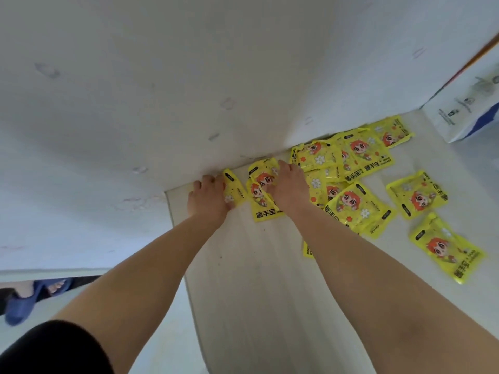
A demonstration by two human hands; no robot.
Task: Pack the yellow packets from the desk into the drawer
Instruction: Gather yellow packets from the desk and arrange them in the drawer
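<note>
Packets (353, 157), all yellow with a cartoon figure, lay on the pale desk (243, 292), most of them in an overlapping heap at the foot of the white wall (162, 76). Two single packets (417, 194) lay apart on the right, nearer the person. The left hand (209, 197) clutched one packet (234, 188) by its side, fingers curled round the edge, so that it stood tilted off the desk. Just beside it the right hand (287, 187) lay palm down on a bent pair of packets (260, 201), fingers stretched toward the wall; whether it grasped them or only pressed on them could not be told. A white box (464, 112) stood at the far right of the desk, and a blue slipper (19, 309) lay on the floor to the left
</note>
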